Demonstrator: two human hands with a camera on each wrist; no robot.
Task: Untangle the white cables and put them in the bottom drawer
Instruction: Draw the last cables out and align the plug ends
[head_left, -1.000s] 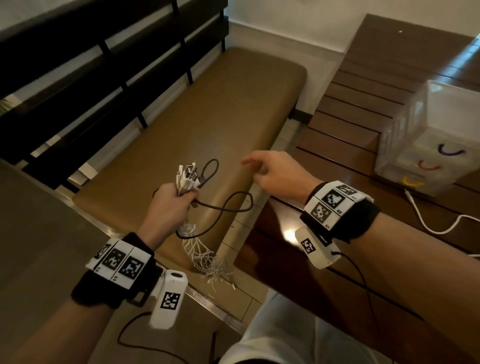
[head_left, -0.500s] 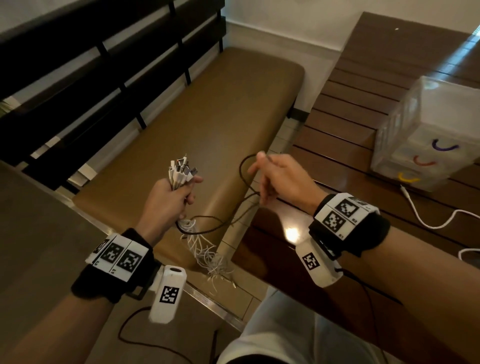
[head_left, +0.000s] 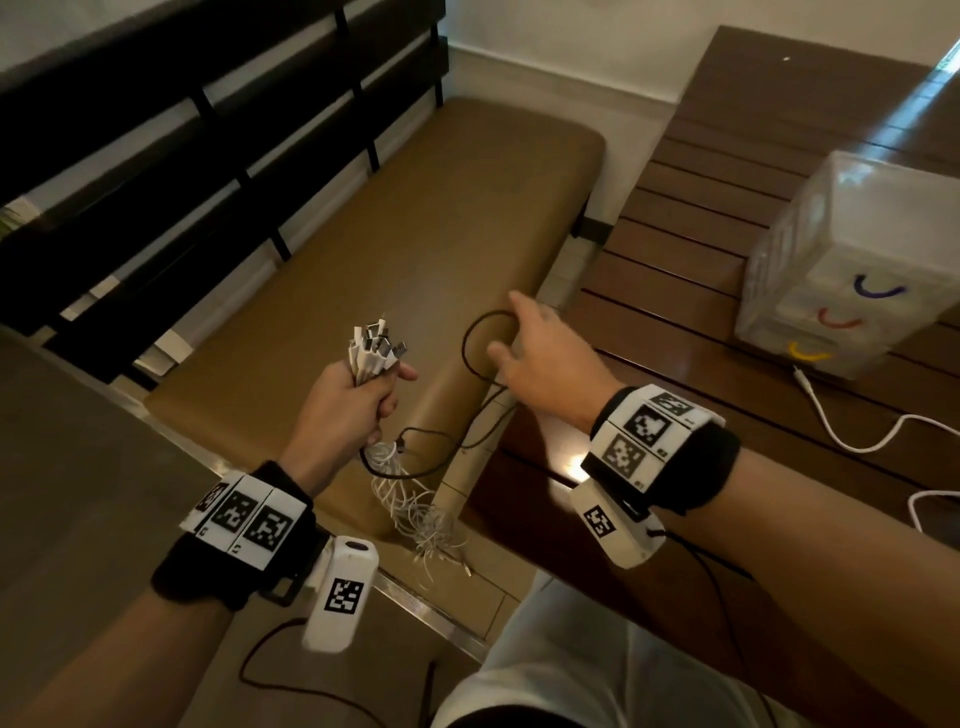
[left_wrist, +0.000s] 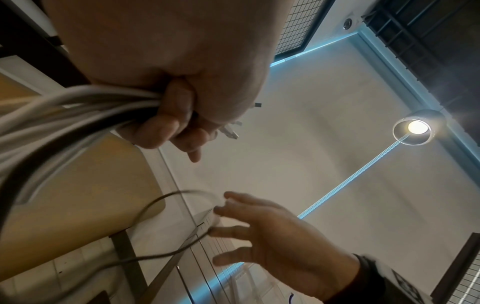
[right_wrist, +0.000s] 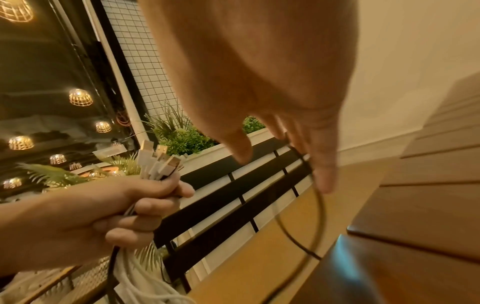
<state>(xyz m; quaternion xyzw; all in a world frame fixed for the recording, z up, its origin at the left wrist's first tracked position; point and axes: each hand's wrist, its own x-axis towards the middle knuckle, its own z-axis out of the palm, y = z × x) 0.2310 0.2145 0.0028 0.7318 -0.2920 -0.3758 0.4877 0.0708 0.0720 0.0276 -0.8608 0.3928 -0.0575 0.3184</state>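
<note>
White cables (head_left: 371, 358): one bundle, plug ends up, gripped in the fist of the left hand (head_left: 348, 402) at about 8 o'clock in the head view. Long axis near vertical; loose tails hang below the fist in a tangled skein (head_left: 415, 514) toward 6 o'clock, over the edge of the bench (head_left: 467, 218).

Black cable (head_left: 475, 343): one, caught in the same bundle. It leaves the fist low, sweeps toward 3 o'clock and rises into a loop at the right hand (head_left: 545, 364).

Right hand: fingers spread and nearly straight, the loop draped across the fingertips (left_wrist: 228, 231), not pinched. It sits just right of the bundle, at its 3 o'clock; the hands are apart.

Drawer unit (head_left: 857, 270): clear plastic, three handles stacked; bottom drawer (head_left: 808, 353) has the yellow one. It stands on the table (head_left: 727, 260) at 2 o'clock, well apart from the bundle and nearer the right hand. Drawers appear closed.

Stray white cable (head_left: 852, 436): lies on the table, one end by the unit's foot.

Judgement: the black cable likely has to be drawn out rightward, away from the bundle's upright axis, before the white ones can be sorted.
</note>
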